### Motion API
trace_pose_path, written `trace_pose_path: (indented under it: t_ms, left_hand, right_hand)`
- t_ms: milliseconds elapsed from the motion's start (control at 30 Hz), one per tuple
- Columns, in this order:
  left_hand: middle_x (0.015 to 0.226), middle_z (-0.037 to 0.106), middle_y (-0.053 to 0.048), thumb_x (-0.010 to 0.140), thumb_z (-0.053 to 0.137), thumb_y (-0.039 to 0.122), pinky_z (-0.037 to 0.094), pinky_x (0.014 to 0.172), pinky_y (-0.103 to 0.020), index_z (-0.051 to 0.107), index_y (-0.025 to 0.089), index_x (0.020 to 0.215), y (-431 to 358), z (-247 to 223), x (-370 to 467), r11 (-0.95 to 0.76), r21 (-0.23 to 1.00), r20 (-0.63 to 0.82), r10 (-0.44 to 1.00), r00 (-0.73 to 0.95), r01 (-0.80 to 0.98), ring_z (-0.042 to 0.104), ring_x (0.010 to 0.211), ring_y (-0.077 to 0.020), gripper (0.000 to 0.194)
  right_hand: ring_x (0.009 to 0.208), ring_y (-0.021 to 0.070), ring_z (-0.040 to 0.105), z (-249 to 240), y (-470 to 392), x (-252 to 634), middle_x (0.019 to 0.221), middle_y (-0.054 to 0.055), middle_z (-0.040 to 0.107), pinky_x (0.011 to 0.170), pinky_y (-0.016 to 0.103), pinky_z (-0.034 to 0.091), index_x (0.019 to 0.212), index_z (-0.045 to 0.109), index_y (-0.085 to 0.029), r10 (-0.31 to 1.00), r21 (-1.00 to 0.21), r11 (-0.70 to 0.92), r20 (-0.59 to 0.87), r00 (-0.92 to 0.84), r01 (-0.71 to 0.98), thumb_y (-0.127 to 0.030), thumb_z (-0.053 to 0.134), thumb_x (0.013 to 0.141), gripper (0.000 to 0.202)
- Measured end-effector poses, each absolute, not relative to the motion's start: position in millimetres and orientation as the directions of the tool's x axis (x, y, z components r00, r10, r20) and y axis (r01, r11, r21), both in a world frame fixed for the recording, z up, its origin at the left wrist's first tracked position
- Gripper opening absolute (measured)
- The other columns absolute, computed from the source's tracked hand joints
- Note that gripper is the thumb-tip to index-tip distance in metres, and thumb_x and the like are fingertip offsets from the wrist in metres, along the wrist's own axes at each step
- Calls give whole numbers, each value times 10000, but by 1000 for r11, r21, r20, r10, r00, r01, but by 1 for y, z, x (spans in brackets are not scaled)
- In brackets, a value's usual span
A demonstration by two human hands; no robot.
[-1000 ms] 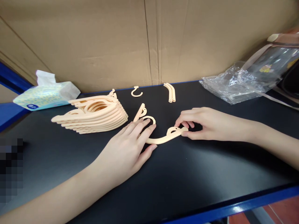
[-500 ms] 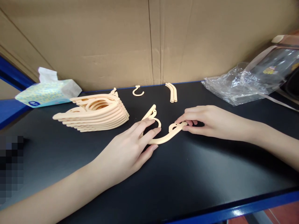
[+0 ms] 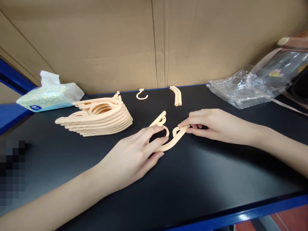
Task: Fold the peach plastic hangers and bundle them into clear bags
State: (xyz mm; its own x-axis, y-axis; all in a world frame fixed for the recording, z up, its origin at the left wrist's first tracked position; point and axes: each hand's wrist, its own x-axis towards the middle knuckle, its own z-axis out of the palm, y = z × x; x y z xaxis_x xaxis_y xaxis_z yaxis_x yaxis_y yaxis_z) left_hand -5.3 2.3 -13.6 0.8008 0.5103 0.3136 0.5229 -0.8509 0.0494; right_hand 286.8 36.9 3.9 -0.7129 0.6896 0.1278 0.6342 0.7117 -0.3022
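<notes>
One hanger — left hand palm-down, gripping its middle, right hand pinching tip

Near tabletop open, hanger blocking, stack left

the rear is closed off by a brown, cardboard-like wall, in which a dark vertical seam is visible. the black tabletop is bordered by blue trim along its front and rear edges. at the left, a blue frame is positioned. reddish floor is exposed at the lower right. light is reflected from the tabletop as a soft, pale sheen.
</notes>
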Motion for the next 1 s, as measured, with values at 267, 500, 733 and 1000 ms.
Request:
trace_pose_path:
  t_ms: [267, 500, 733, 1000]
  left_hand:
    - [1445, 562, -97, 1060, 427, 234, 585, 942, -337, 580, 235, 1352, 1, -14, -7, -869, 49, 293, 484, 824, 493, 632, 1231, -220, 330]
    - [1416, 581, -114, 1075, 406, 263, 581, 956, -337, 547, 198, 1379, 1, -11, -5, -892, 39, 285, 442, 851, 450, 619, 1262, -227, 342]
    - [1403, 597, -119, 1083, 406, 305, 554, 1015, -303, 534, 157, 1359, 0, -12, -4, -897, 88, 314, 437, 843, 433, 566, 1338, -218, 339]
    - [1485, 545, -114, 1079, 361, 221, 375, 1204, -378, 458, 132, 1445, 1, -15, -5, -844, 77, 378, 517, 768, 531, 411, 1469, -238, 388]
  right_hand:
    - [791, 170, 678, 2, 37, 287, 913, 26, 706, 724, 301, 487, 1217, 739, -256, 681, -279, 725, 152, -717, 629, -310, 488, 1025, 320]
    - [781, 171, 666, 2, 37, 286, 879, 26, 679, 713, 296, 476, 1245, 723, -252, 674, -246, 734, 155, -722, 633, -325, 473, 1038, 333]
    - [842, 183, 667, 0, 35, 284, 993, 57, 686, 737, 315, 497, 1250, 697, -195, 679, -234, 732, 175, -713, 639, -294, 438, 1041, 347]
    - [852, 160, 671, -3, 33, 281, 1015, 50, 689, 744, 293, 506, 1184, 690, -189, 643, -291, 763, 251, -724, 577, -241, 456, 1034, 282]
